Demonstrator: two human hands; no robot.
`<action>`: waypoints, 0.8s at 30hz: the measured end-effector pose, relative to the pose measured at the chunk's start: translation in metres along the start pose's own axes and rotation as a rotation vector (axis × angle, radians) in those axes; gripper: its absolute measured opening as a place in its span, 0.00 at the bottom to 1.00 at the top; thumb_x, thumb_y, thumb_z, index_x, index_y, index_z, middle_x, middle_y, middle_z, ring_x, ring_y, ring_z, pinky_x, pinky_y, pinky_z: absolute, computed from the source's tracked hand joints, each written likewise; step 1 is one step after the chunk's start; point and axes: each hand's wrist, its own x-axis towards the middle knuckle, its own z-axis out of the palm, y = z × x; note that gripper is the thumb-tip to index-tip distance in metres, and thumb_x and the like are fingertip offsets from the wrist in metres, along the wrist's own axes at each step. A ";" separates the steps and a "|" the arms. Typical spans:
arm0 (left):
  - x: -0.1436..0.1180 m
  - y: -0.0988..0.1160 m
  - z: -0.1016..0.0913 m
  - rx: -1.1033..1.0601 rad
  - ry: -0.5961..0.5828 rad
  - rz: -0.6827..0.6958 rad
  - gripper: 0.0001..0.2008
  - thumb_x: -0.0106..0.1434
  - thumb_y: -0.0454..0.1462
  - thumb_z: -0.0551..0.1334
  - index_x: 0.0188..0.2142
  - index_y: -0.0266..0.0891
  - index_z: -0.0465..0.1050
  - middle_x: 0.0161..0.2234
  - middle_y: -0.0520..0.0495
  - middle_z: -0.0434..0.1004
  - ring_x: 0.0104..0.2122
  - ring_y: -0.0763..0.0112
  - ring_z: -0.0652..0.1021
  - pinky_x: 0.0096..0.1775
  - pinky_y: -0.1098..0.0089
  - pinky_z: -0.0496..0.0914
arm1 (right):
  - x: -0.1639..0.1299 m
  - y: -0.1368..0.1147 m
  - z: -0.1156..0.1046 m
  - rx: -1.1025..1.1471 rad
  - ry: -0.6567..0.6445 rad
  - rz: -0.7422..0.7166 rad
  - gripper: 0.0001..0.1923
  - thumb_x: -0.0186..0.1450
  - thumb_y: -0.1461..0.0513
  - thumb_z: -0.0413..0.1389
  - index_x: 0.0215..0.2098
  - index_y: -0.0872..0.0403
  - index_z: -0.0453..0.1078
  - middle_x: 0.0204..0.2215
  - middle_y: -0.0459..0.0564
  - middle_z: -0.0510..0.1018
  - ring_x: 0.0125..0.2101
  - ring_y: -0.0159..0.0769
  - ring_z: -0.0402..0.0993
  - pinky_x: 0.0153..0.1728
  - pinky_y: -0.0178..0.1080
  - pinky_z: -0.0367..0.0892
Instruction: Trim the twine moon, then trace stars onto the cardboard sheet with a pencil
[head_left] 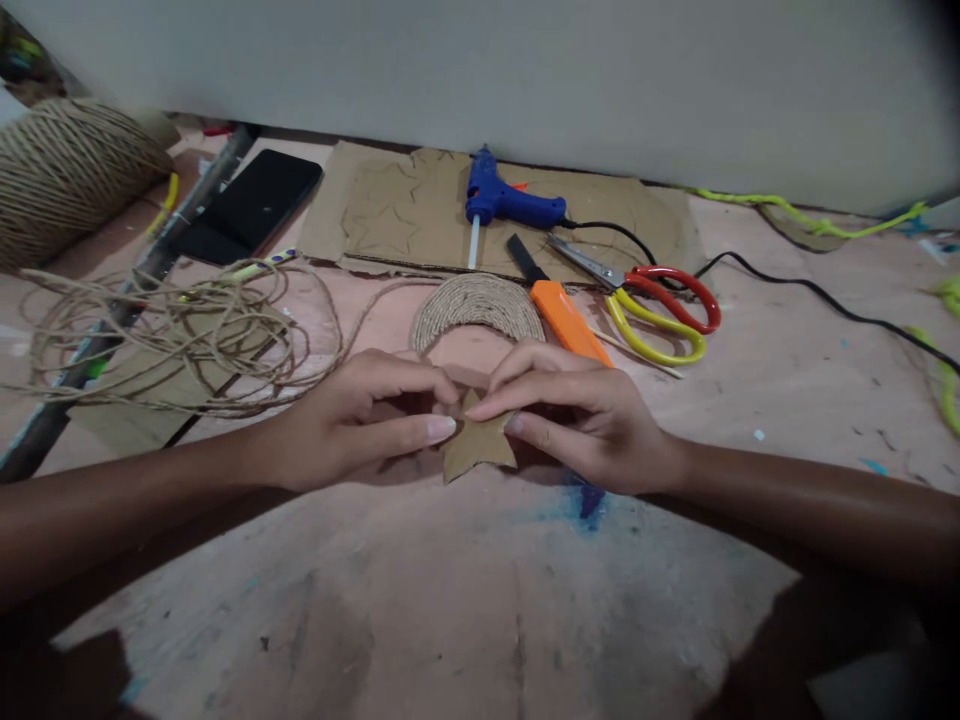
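A small brown cardboard star (pixel 477 447) is held low over the pinkish work surface between both hands. My left hand (pixel 352 418) grips its left points with thumb and fingers. My right hand (pixel 581 412) grips its right side, fingertips meeting those of the left above the star. Just behind the hands lies a crescent wrapped in jute twine (pixel 475 305), with a strand running left to a loose tangle of twine (pixel 176 335).
A big jute spool (pixel 64 170) stands far left. Behind it lie a black phone (pixel 251 203), a cardboard sheet (pixel 390 210), a blue glue gun (pixel 501 203), an orange cutter (pixel 562 313), red-yellow scissors (pixel 652 303) and a black cord (pixel 810 295).
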 end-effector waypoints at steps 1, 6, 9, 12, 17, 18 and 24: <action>-0.001 0.002 0.001 -0.017 0.003 -0.029 0.12 0.88 0.45 0.74 0.45 0.42 0.87 0.37 0.50 0.88 0.34 0.70 0.83 0.38 0.73 0.77 | 0.000 0.000 0.000 0.001 -0.006 -0.004 0.11 0.89 0.66 0.67 0.63 0.52 0.92 0.52 0.53 0.92 0.55 0.38 0.93 0.60 0.43 0.89; -0.003 0.007 0.010 -0.106 0.029 -0.139 0.07 0.82 0.37 0.77 0.46 0.42 0.82 0.33 0.56 0.85 0.30 0.76 0.81 0.34 0.79 0.75 | -0.003 -0.001 0.002 0.004 -0.003 -0.013 0.19 0.85 0.73 0.63 0.66 0.51 0.89 0.54 0.53 0.90 0.55 0.38 0.90 0.56 0.41 0.88; -0.003 0.003 0.015 -0.136 0.083 -0.157 0.10 0.81 0.38 0.78 0.45 0.41 0.80 0.32 0.57 0.82 0.31 0.78 0.80 0.36 0.81 0.74 | -0.007 -0.005 0.002 0.107 0.017 0.115 0.24 0.86 0.71 0.61 0.75 0.50 0.80 0.60 0.53 0.88 0.53 0.37 0.88 0.49 0.37 0.85; -0.003 0.000 0.017 -0.157 0.102 -0.162 0.08 0.81 0.38 0.79 0.50 0.42 0.82 0.36 0.55 0.85 0.33 0.76 0.83 0.38 0.80 0.77 | -0.008 -0.010 0.003 0.214 -0.004 0.269 0.22 0.88 0.63 0.64 0.77 0.48 0.73 0.64 0.53 0.85 0.47 0.34 0.86 0.45 0.36 0.83; -0.003 -0.004 0.017 -0.196 0.116 -0.134 0.12 0.80 0.37 0.79 0.59 0.45 0.85 0.40 0.54 0.91 0.33 0.77 0.84 0.39 0.80 0.80 | -0.006 -0.009 0.007 0.195 -0.016 0.381 0.17 0.88 0.60 0.64 0.72 0.49 0.71 0.46 0.45 0.85 0.37 0.33 0.83 0.36 0.37 0.73; -0.004 -0.005 0.017 -0.204 0.129 -0.130 0.14 0.80 0.36 0.78 0.61 0.46 0.85 0.40 0.55 0.91 0.33 0.77 0.83 0.39 0.80 0.79 | -0.006 -0.008 0.008 0.198 -0.012 0.397 0.18 0.88 0.60 0.64 0.72 0.49 0.71 0.46 0.45 0.85 0.35 0.32 0.81 0.35 0.37 0.71; -0.006 -0.006 0.017 -0.260 0.221 -0.146 0.18 0.79 0.38 0.77 0.65 0.46 0.82 0.36 0.57 0.86 0.28 0.76 0.82 0.32 0.79 0.76 | -0.002 -0.009 0.008 0.208 0.055 0.452 0.17 0.82 0.61 0.69 0.65 0.49 0.74 0.44 0.42 0.83 0.33 0.30 0.76 0.33 0.34 0.70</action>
